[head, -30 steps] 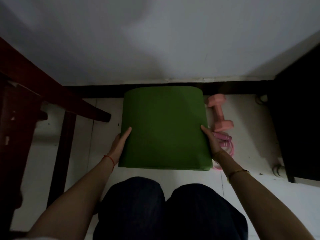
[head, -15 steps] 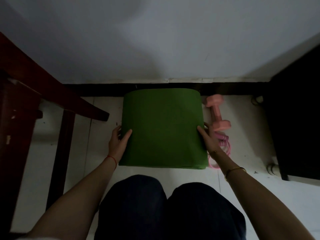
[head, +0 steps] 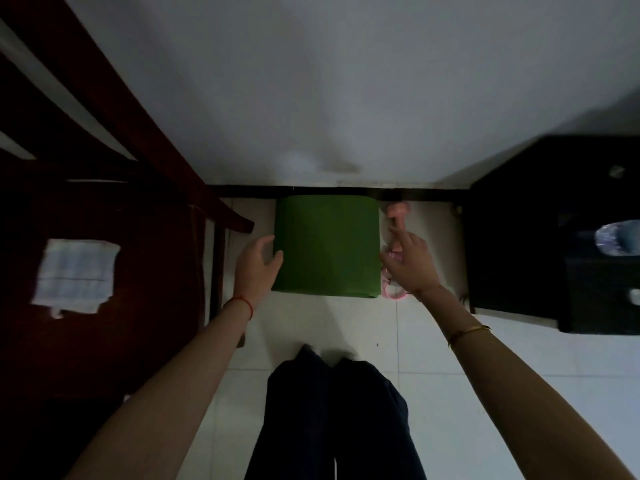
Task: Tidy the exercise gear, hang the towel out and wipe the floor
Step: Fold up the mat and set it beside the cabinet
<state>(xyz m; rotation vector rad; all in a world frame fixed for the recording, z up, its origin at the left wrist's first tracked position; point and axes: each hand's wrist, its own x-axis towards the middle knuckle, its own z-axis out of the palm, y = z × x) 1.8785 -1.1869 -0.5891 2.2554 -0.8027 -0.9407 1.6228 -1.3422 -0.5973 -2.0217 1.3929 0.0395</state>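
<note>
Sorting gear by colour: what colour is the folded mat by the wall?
Green; the folded mat shows clearly in the head view.

Home room, tiled floor (head: 450, 410), wooden chair (head: 104, 237), dark cabinet (head: 519, 237)

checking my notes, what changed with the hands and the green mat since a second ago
Both hands let go of the green mat: the left hand and right hand now hover open beside its edges. The view has risen. The mat stays against the wall, pink dumbbell still to its right.

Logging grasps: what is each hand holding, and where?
Nothing. Left hand and right hand hang open beside the green mat, gripping neither edge.
</note>
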